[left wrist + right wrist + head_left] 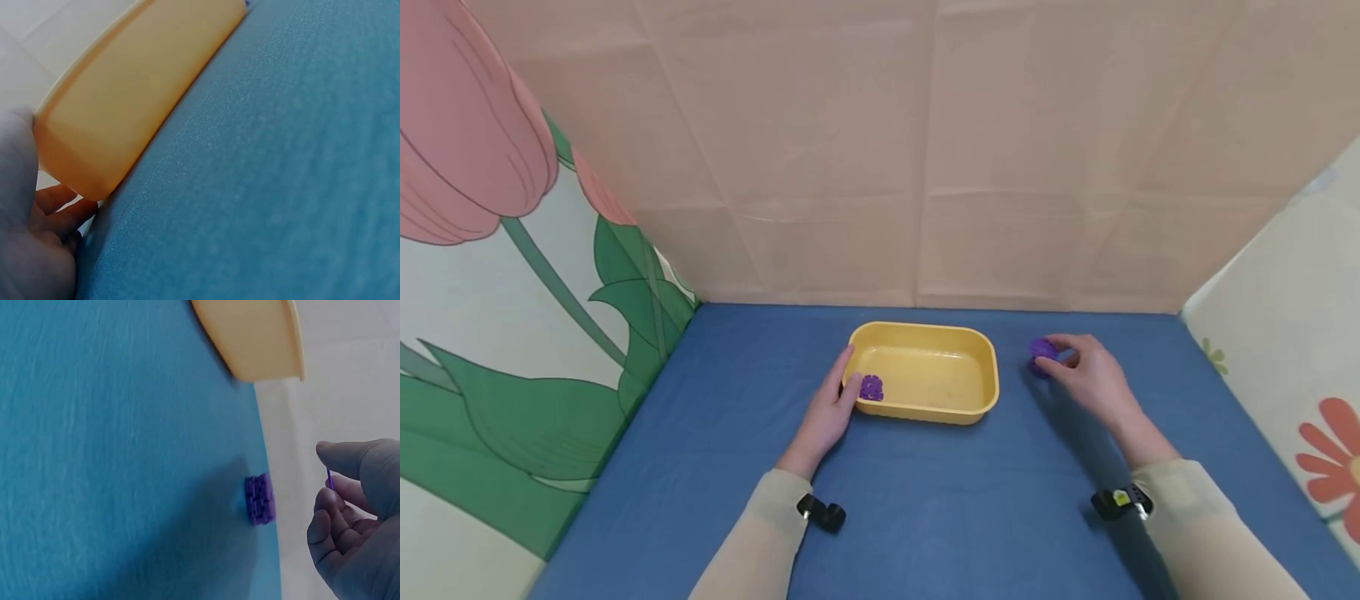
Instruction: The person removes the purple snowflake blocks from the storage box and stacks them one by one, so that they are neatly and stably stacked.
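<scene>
A yellow tray (925, 414) rests on the blue tabletop. My left hand (829, 410) holds its left end, thumb at the rim and fingers against the outer wall, as the left wrist view also shows. Inside, near that thumb, lies a purple piece with notches and holes, like a snowflake disc (872, 387). To the right of the tray, my right hand (1088, 372) pinches a thin purple disc (330, 479) between thumb and fingers. Below it, apart from the fingers, a small stack of purple discs (260, 500) sits on the table.
The blue tabletop (895, 508) runs back to a beige sheet (925, 167) hanging behind. Flower-printed walls (550, 433) flank the left and right sides. A dark wrist device (823, 512) is worn on each wrist.
</scene>
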Motion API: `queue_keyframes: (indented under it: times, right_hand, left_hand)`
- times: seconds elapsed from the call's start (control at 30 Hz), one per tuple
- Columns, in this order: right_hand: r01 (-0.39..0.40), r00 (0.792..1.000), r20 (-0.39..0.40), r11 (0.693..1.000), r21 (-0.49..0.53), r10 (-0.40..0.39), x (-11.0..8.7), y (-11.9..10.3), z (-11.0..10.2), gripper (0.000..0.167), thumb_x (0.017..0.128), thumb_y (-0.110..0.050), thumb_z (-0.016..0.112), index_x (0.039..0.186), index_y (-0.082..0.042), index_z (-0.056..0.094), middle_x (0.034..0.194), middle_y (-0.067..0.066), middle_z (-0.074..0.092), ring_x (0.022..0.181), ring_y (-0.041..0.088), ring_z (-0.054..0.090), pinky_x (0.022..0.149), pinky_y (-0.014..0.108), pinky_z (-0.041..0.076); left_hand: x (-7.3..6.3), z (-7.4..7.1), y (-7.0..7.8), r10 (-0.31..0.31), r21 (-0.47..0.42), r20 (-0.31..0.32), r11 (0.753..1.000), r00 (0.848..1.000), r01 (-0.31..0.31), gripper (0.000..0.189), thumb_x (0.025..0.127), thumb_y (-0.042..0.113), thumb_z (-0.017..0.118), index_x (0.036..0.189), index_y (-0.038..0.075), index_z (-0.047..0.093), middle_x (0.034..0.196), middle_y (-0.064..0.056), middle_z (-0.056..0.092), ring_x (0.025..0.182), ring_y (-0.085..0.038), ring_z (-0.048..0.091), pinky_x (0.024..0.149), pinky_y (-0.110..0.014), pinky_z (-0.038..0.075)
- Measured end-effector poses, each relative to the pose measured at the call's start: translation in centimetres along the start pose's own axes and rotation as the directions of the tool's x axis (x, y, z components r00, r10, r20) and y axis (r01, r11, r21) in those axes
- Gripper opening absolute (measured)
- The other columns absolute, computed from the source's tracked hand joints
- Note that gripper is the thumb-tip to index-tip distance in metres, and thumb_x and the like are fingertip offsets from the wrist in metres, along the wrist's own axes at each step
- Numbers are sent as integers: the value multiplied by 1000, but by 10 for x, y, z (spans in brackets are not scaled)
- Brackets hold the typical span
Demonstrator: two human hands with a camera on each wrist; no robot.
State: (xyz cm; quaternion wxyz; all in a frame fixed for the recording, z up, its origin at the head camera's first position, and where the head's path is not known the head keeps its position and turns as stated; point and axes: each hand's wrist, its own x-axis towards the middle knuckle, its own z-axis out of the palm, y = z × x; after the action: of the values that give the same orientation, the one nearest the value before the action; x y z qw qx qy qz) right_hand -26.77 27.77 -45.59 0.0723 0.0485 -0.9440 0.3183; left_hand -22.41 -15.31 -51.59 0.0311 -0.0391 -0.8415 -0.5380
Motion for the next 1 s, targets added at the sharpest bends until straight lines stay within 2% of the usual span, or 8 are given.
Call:
queue_keyframes:
  times: [0.2, 0.33, 0.67, 1.0]
  right_hand:
    - [-22, 998, 52, 1000, -17, 23, 2, 12, 2, 59, 108, -40, 75, 147, 3, 63, 137, 30, 57, 107, 42, 63, 80, 51, 63]
    - [-13, 998, 64, 999, -30, 15, 2, 19, 5, 58, 108, -39, 75, 146, 4, 64, 135, 30, 57, 109, 44, 64, 85, 59, 63]
    - [5, 998, 66, 999, -47, -2, 7, 29, 11, 53, 108, -33, 76, 143, 6, 65, 126, 28, 58, 104, 42, 64, 82, 58, 60]
    - [16, 997, 82, 999, -39, -13, 9, 34, 16, 54, 108, -32, 76, 144, 7, 64, 131, 31, 57, 106, 44, 62, 85, 61, 59]
  left_hand:
    - [1, 1, 0, -26, 9, -8, 1000, 1000, 26, 58, 120, 47, 46, 175, 45, 28, 179, 4, 31, 165, -24, 27, 133, -54, 24]
    - [2, 2, 0, -27, 8, -7, 1000, 1000, 27, 58, 120, 47, 46, 174, 46, 28, 179, 4, 31, 165, -24, 27, 133, -53, 24]
    - [1, 1, 0, -29, 4, -7, 1000, 1000, 29, 57, 120, 46, 47, 174, 47, 28, 179, 5, 31, 166, -24, 27, 133, -54, 24]
    - [2, 1, 0, -31, 0, -1, 1000, 1000, 31, 58, 120, 45, 46, 174, 47, 28, 180, 6, 31, 166, -24, 26, 134, -54, 24]
